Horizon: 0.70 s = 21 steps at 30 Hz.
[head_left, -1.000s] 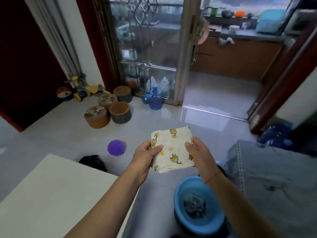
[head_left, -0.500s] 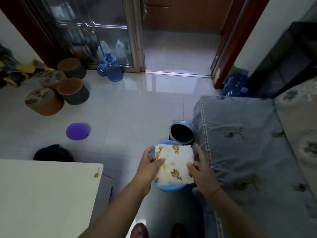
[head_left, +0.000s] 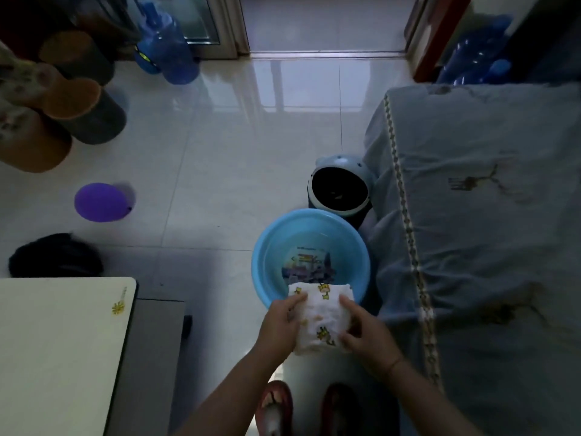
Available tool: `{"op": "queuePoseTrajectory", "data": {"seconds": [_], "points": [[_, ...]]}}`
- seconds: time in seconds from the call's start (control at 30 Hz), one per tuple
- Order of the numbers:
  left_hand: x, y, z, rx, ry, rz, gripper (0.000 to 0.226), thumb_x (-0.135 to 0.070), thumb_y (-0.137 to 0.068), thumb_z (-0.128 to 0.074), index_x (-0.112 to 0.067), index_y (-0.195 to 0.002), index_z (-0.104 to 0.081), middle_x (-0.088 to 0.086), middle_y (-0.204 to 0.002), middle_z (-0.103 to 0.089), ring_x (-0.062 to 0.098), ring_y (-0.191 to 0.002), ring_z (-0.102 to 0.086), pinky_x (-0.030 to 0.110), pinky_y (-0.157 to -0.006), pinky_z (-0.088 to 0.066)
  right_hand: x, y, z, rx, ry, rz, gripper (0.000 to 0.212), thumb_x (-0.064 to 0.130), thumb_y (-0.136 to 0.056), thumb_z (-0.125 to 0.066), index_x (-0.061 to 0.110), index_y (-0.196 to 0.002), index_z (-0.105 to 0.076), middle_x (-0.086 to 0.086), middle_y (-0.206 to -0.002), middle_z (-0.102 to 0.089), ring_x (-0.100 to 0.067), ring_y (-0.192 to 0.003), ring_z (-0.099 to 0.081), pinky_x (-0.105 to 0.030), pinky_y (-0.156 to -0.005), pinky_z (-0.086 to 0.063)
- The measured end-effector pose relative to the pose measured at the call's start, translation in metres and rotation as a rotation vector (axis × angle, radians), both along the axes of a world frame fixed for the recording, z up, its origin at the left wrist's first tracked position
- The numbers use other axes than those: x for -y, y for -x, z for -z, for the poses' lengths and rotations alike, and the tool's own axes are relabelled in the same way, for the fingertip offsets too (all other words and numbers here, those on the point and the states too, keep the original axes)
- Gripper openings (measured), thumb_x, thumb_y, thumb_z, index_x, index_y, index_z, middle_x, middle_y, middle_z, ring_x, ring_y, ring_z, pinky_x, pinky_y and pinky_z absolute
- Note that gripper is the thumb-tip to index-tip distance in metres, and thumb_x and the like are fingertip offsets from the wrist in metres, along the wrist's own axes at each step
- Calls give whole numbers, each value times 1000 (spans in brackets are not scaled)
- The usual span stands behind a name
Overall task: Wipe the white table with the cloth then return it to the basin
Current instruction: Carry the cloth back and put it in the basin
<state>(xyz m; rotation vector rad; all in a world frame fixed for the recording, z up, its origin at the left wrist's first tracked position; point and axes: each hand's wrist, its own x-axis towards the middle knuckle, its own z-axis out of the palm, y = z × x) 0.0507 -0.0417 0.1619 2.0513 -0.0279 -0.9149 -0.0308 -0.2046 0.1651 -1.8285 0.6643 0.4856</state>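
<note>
**Cloth [head_left: 320,316] drawn back to the basin's [head_left: 273,247] near rim**

Most of the blue basin now shows on the glossy tiled floor [head_left: 220,152]. Left hand [head_left: 278,322] and right hand [head_left: 366,333] each pinch a side of the folded cloth. White table [head_left: 56,341] stands left, covered sofa [head_left: 487,215] right, and a small bin [head_left: 338,187] sits just behind the basin.

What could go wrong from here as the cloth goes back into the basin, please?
1. The left hand and right hand hold the cloth over the near rim of the basin, not its middle; let go now, it may hang on the rim or slip to the floor by the feet.
2. The open bin stands just behind the basin, so a toss that overshoots might land there.
</note>
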Motion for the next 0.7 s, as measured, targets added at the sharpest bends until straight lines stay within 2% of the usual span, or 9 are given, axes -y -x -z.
{"op": "queuePoseTrajectory", "data": {"seconds": [0.1,0.17,0.3,0.47,0.5,0.57,0.63,0.7], "points": [[-2,-3,69,23,-102,64,45,-2,-96,-44,-19,-137,-50,3,-120,-47,9,-107,-47,15,-91,-37,-8,0,68,-13,151,-88,72,8,-84,-64,19,-146,-29,-5,-142,-46,-15,-125,-48,-24,-104,-39],[-3,-3,110,60,-148,128,46,-5,-96,-46,-18,-139,-48,0,-114,-45,6,-103,-45,9,-84,-33,-15,1,108,-24,212,-93,71,12,-85,-63,22,-146,-28,-2,-142,-46,-14,-125,-48,-24,-102,-38],[-9,5,174,102,-197,216,48,-13,-94,-55,-18,-141,-44,1,-117,-43,8,-98,-46,15,-86,-40,-25,3,172,-49,318,-148,65,20,-89,-56,28,-146,-27,3,-136,-48,-15,-114,-53,-26,-94,-41],[-14,12,215,244,-289,364,48,-10,-92,-53,-18,-139,-46,2,-113,-43,16,-94,-51,18,-74,-39,-28,6,212,-75,524,-313,60,26,-90,-53,24,-145,-30,-1,-131,-49,-24,-107,-55,-34,-85,-44],[-14,13,217,281,-314,389,47,-8,-91,-53,-18,-136,-48,2,-110,-42,17,-92,-51,21,-72,-41,-28,5,213,-51,608,-344,60,24,-85,-59,19,-141,-39,-6,-124,-54,-27,-101,-58,-35,-80,-45],[-14,15,219,373,-406,444,44,-8,-88,-52,-22,-129,-53,3,-107,-43,20,-91,-49,29,-69,-40,-30,6,215,38,775,-362,53,16,-63,-82,10,-113,-66,-15,-90,-63,-32,-71,-63,-35,-59,-49],[-15,15,220,472,-506,497,38,-11,-87,-52,-24,-122,-57,5,-107,-46,23,-93,-48,30,-70,-36,-33,7,214,93,881,-309,43,12,-48,-90,10,-88,-73,-14,-68,-58,-31,-53,-58,-30,-47,-45],[-16,13,222,524,-559,515,34,-14,-88,-51,-26,-119,-58,3,-110,-47,23,-97,-47,30,-74,-32,-33,3,216,80,940,-307,38,10,-46,-89,12,-81,-72,-13,-66,-56,-30,-51,-57,-29,-46,-43]]}}
